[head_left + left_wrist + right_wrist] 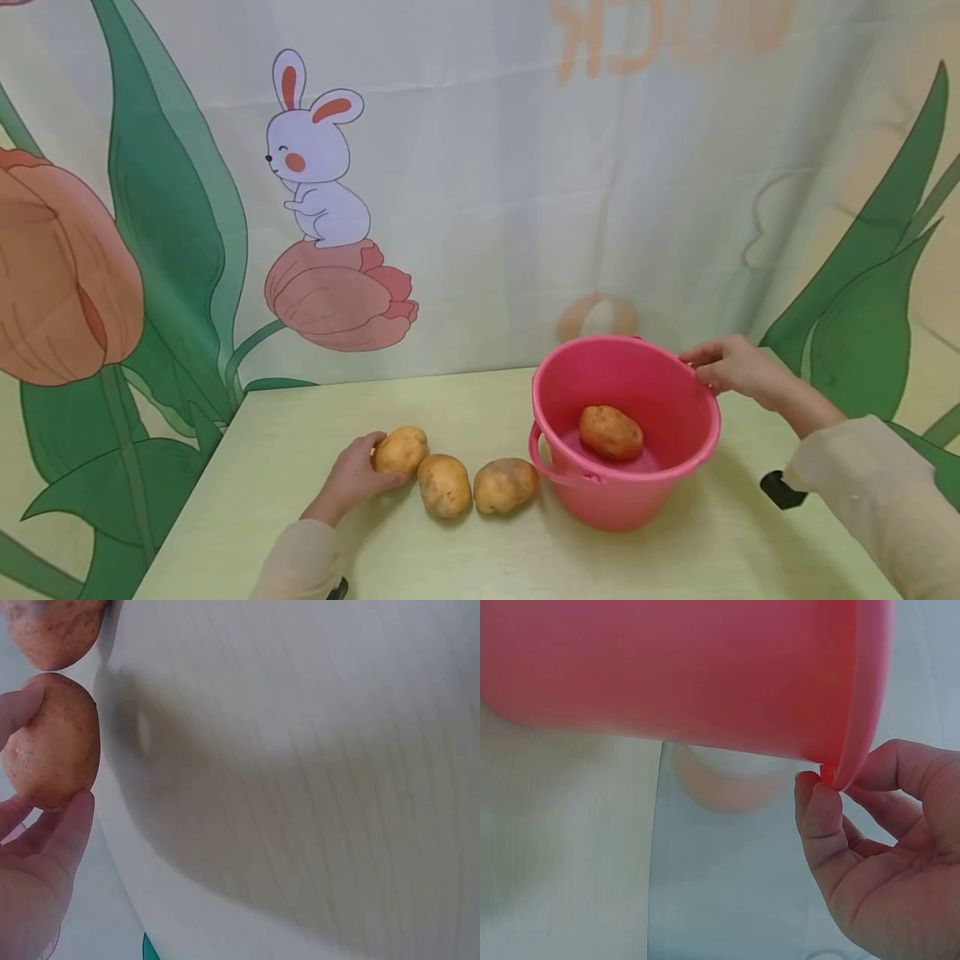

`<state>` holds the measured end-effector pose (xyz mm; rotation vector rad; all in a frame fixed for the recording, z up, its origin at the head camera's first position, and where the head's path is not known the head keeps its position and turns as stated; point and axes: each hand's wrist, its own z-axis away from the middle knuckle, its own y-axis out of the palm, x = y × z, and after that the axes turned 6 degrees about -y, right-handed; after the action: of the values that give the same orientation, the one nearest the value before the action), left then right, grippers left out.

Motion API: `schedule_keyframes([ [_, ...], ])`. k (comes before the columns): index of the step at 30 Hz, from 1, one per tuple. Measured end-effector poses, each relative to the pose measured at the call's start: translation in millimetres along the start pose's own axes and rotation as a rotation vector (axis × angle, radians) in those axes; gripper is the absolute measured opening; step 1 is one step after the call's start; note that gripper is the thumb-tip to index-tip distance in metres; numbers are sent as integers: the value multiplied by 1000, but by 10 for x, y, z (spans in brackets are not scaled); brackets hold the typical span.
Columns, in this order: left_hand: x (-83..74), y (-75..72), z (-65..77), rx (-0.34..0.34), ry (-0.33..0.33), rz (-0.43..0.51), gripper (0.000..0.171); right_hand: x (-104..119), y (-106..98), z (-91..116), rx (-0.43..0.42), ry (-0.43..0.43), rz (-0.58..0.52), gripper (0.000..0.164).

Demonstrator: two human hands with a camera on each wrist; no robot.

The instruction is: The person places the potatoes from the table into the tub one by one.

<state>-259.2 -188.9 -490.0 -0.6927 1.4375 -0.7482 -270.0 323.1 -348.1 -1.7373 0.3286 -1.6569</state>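
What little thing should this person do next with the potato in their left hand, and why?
I'd probably lift the held potato and lower it into the pink bucket. The left hand grips it between thumb and fingers, the right hand pinches the bucket's rim, and another potato lies inside, leaving what looks like room for more.

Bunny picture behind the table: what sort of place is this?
Probably a little indoor work spot: a creased backdrop with a rabbit and tulips hangs behind a pale table with potatoes and a pink bucket.
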Motion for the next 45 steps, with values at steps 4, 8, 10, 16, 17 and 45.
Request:
schedule_keyframes([
  [4, 13, -43, 1, -13, 16, -10, 72, 1, -15, -15, 4, -3, 4, 41],
  [8, 13, -68, 0, -13, 28, -19, 71, 5, -26, -28, 8, -1, 1, 41],
  [10, 9, -76, 1, -10, 31, -15, 70, 7, -31, -34, 10, 0, -1, 41],
  [16, -1, -90, 2, -2, 27, -13, 70, 7, -43, -53, 13, 1, -7, 41],
  [17, -5, -91, 0, -1, 26, -14, 71, 6, -45, -56, 13, 2, -6, 41],
  [45, -222, -291, -39, 34, 2, -17, 71, -3, -56, -82, 17, 1, -11, 40],
])
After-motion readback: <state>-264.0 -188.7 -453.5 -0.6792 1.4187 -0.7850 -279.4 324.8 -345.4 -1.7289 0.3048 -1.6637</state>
